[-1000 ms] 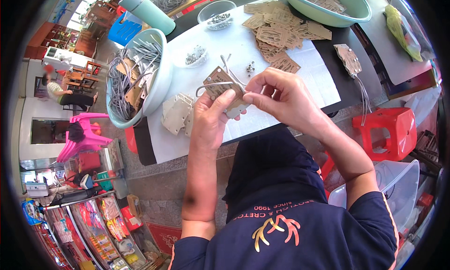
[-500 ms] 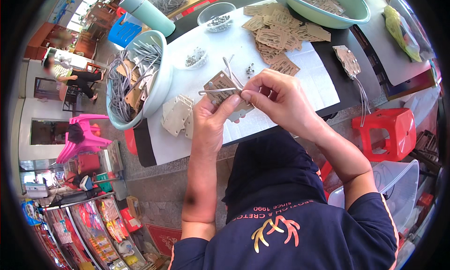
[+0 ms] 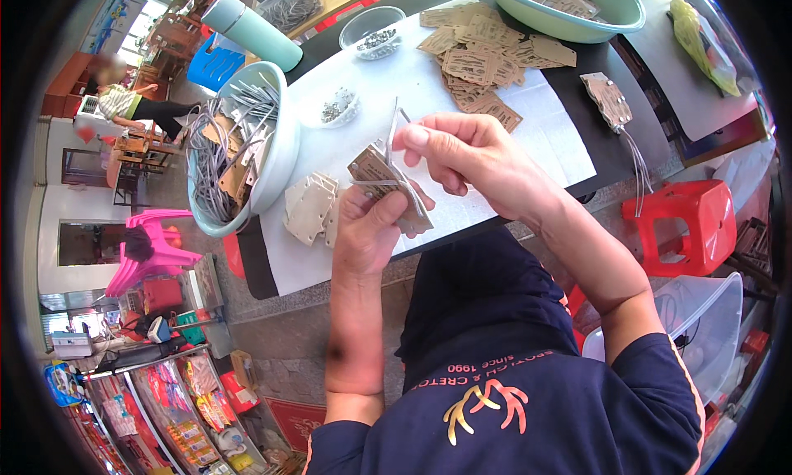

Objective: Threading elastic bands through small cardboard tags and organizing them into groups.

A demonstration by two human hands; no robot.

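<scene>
My left hand (image 3: 371,228) grips a brown printed cardboard card (image 3: 373,171) above the near edge of the white sheet, thumb across its front. Thin grey cord (image 3: 391,152) crosses the card and sticks up beyond it. Beside it, my right hand (image 3: 462,155) is closed, thumb and fingertips pinched at the cord's upper part. Pale cards with small holes (image 3: 310,208) lie to the left of my left hand. Farther back, a heap of brown cards (image 3: 487,63) covers part of the sheet.
A pale blue basin (image 3: 285,157) of grey cords and cards stands left. Two clear tubs (image 3: 351,110) (image 3: 398,44) hold small metal parts. At the back are a green bottle (image 3: 252,31) and a basin of cards (image 3: 569,36). A card bundle (image 3: 606,101) trails cords near a red stool (image 3: 685,228). Another person (image 3: 124,104) stands far left.
My right hand has drawn up and away from the card, with its fingers now by the cord's upper part. The held card has tilted. The person far left has gone from sitting to standing.
</scene>
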